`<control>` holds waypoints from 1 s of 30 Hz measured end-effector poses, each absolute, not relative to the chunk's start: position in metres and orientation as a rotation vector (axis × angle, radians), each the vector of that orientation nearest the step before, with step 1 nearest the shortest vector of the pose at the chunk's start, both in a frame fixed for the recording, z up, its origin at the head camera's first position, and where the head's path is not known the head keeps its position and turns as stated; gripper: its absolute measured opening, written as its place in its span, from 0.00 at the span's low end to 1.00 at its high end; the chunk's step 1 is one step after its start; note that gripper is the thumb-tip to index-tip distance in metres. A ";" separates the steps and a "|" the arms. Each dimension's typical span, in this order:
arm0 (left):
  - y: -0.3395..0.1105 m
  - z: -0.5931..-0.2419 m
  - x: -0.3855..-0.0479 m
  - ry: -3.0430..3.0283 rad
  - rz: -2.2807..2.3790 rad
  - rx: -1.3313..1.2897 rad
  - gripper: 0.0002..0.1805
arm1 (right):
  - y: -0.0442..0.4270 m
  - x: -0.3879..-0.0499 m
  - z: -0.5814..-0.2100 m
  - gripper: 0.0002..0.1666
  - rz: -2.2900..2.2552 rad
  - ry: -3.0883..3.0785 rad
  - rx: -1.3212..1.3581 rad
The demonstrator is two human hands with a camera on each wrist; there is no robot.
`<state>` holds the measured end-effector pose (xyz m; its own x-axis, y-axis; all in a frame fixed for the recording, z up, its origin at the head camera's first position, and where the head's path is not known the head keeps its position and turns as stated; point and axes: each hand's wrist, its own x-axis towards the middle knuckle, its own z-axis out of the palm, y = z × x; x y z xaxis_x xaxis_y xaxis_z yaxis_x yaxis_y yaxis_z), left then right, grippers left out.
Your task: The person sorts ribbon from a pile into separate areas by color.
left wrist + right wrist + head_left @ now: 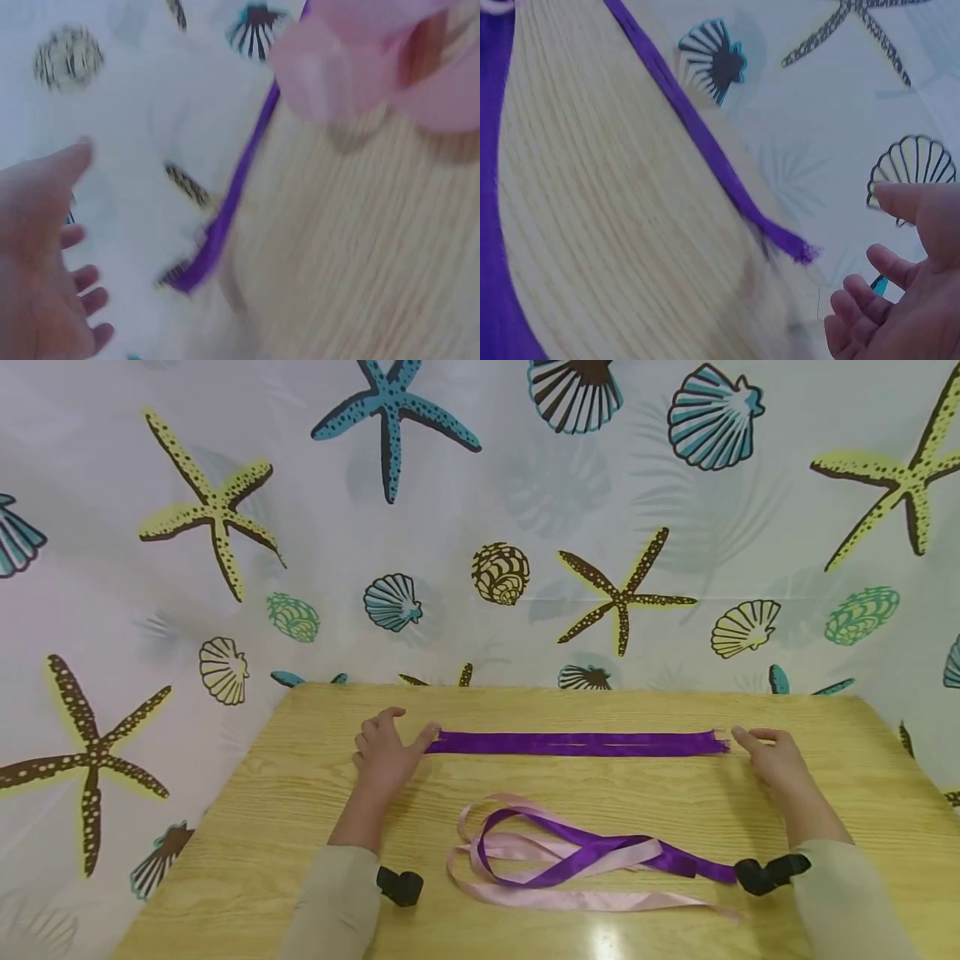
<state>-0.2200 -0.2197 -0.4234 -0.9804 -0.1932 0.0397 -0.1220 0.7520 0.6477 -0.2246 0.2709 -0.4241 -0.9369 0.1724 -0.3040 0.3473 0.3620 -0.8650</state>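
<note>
A purple ribbon strip [510,742] lies stretched straight from left to right near the back of the table, with frayed ends and thin slits along its middle. My left hand [385,752] is at its left end, fingers spread; the wrist view shows this hand [34,262] apart from the strip [238,176]. Just past the other end is my right hand [777,758], its fingers loosely bent. In the right wrist view, a gap separates that hand [930,300] from the frayed tip of the strip [697,135]. Neither hand holds anything.
Nearer the front, a loose pink ribbon [570,900] lies looped together with another purple ribbon [678,859] on the wooden table [300,827]. Behind the table hangs a white cloth [450,535] printed with shells and starfish.
</note>
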 end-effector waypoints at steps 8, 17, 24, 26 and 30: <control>-0.173 -0.405 -0.174 -3.062 -1.044 -0.530 0.07 | 0.234 -0.188 -0.405 0.40 -1.535 2.515 -0.035; -0.143 -0.423 -0.167 -3.109 -0.693 -0.717 0.10 | 0.188 -0.175 -0.415 0.16 -1.416 2.414 -0.556; -0.135 -0.429 -0.165 -3.069 -0.469 -0.658 0.12 | 0.170 -0.169 -0.427 0.07 -1.161 2.574 -0.640; -0.135 -0.430 -0.165 -3.058 -0.428 -0.636 0.08 | 0.170 -0.169 -0.427 0.08 -1.052 2.683 -0.603; -0.134 -0.431 -0.165 -3.038 -0.415 -0.601 0.04 | 0.182 -0.173 -0.423 0.20 -0.712 3.072 -0.463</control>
<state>-0.1648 -0.1343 -0.4305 -0.9258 0.3718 0.0677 0.3764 0.8908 0.2547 -0.1735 0.1824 -0.4232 -0.9568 -0.2694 0.1090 -0.2899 0.8581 -0.4238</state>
